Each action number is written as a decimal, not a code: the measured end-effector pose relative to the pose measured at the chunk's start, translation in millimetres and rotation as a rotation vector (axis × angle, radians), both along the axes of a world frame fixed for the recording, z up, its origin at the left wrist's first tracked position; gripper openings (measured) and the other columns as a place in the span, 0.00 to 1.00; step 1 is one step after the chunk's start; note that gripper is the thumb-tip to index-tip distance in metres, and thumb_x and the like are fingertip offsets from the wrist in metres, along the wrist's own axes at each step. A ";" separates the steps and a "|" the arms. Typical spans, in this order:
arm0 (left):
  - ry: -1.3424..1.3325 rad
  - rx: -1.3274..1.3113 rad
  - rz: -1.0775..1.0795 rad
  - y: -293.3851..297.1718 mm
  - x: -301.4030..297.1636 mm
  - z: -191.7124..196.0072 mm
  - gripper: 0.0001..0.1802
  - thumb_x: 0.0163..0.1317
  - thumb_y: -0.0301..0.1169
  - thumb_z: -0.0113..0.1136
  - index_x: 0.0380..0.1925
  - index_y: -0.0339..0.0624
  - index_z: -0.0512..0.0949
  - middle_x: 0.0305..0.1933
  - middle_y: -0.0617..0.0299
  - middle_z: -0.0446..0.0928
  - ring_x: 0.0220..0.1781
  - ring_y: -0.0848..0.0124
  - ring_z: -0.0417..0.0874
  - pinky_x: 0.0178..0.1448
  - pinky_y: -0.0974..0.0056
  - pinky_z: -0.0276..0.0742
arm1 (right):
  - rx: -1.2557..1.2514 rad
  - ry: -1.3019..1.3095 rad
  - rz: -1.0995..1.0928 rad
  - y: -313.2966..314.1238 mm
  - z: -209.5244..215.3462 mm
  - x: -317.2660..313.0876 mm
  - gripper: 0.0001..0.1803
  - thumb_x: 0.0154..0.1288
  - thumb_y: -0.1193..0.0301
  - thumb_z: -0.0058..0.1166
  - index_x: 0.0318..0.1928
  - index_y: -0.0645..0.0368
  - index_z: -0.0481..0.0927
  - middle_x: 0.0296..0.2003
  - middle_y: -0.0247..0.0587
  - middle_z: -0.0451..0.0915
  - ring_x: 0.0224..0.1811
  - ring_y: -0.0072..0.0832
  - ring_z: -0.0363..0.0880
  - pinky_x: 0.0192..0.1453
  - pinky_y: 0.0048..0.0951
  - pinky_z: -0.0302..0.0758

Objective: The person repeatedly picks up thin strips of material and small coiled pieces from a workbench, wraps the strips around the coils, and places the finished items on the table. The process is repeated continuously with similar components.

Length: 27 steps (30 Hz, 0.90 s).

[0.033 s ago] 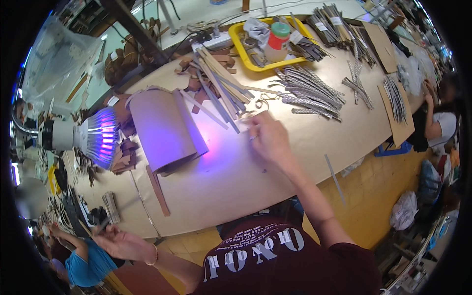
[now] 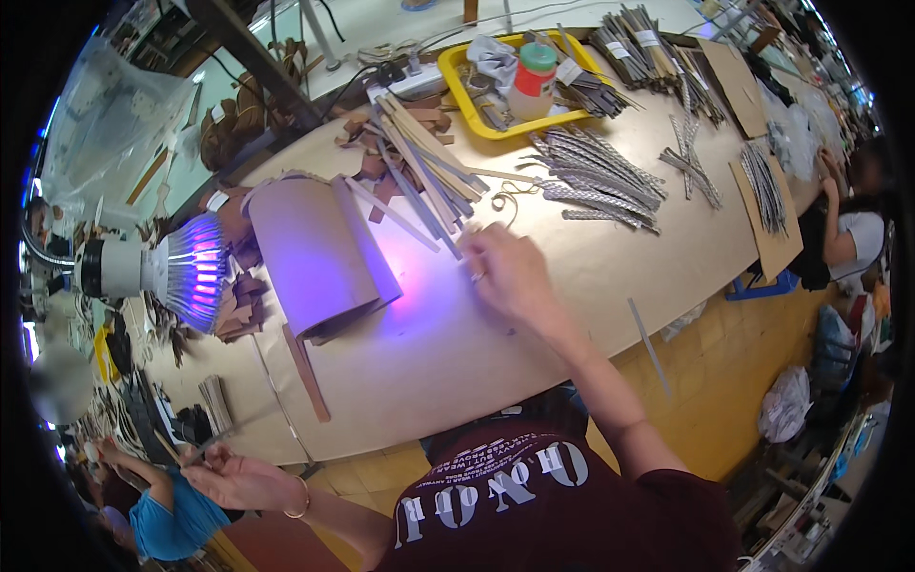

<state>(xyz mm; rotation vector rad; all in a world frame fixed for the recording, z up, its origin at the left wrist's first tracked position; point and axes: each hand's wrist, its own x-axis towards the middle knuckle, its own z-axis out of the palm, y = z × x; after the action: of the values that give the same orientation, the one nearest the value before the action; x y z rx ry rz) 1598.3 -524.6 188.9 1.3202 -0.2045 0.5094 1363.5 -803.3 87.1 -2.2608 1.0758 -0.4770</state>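
Observation:
At the lower left, beyond the table's edge, my left hand [image 2: 238,479] pinches a thin grey strip [image 2: 212,443] between thumb and fingers. My right hand [image 2: 510,276] is over the middle of the table, its fingers drawn together at the near ends of a loose pile of grey and beige strips [image 2: 419,176]. Whatever is between those right fingertips is too small and blurred to make out. Just beyond them lies a curled thin beige strip [image 2: 507,197]. A bundle of braided grey straps [image 2: 600,181] is spread to the right of the pile.
A curved brown sheet [image 2: 315,253] stands left of centre beside a lamp [image 2: 191,272] glowing violet. A yellow tray [image 2: 467,110] holds a green-lidded jar [image 2: 534,84]. A grey strip [image 2: 648,343] overhangs the table's front edge. Other people sit at both sides.
My right hand has shifted slightly left, closer to the strip ends. My left hand has moved a little, still pinching the grey strip.

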 end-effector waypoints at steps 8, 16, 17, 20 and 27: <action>-0.461 0.692 -0.633 -79.4 -84.0 -41.3 0.11 0.73 0.33 0.53 0.38 0.34 0.75 0.40 0.51 0.76 0.37 0.64 0.78 0.42 0.64 0.76 | -0.283 -0.132 -0.008 32.5 16.8 2.7 0.11 0.59 0.65 0.64 0.40 0.54 0.81 0.37 0.40 0.78 0.40 0.33 0.79 0.50 0.43 0.71; -0.399 0.557 -1.142 -122.0 -123.3 -44.7 0.12 0.69 0.39 0.60 0.33 0.43 0.80 0.57 0.50 0.69 0.49 0.59 0.78 0.48 0.59 0.76 | 0.886 -0.691 0.238 44.3 40.6 -59.0 0.14 0.74 0.62 0.52 0.42 0.62 0.80 0.37 0.38 0.80 0.41 0.27 0.78 0.48 0.32 0.74; -0.421 0.536 -1.166 -126.7 -127.3 -48.3 0.12 0.68 0.39 0.61 0.32 0.43 0.81 0.57 0.49 0.69 0.50 0.59 0.78 0.49 0.58 0.76 | 0.993 -0.696 0.347 46.3 43.6 -64.8 0.15 0.75 0.62 0.50 0.43 0.62 0.80 0.36 0.37 0.81 0.40 0.26 0.78 0.48 0.31 0.74; -0.387 0.489 -1.250 -135.6 -137.0 -54.5 0.13 0.67 0.41 0.62 0.30 0.44 0.82 0.58 0.49 0.68 0.54 0.58 0.76 0.51 0.57 0.75 | 1.417 -0.605 0.519 51.9 49.6 -84.7 0.15 0.76 0.64 0.48 0.43 0.64 0.81 0.30 0.36 0.81 0.34 0.23 0.79 0.44 0.29 0.76; -0.259 0.830 -1.262 -138.9 -157.6 -74.4 0.23 0.63 0.30 0.63 0.58 0.41 0.73 0.71 0.44 0.63 0.66 0.52 0.70 0.58 0.55 0.73 | 0.481 -0.061 -0.507 36.7 46.3 -187.1 0.13 0.69 0.65 0.56 0.36 0.62 0.86 0.28 0.39 0.84 0.30 0.25 0.80 0.39 0.31 0.76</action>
<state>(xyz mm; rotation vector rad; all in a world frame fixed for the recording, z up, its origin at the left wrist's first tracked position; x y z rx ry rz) 1440.7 -663.5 114.5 1.5873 -1.4644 -0.5640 1176.4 -766.6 133.4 -1.5440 1.5466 -0.4237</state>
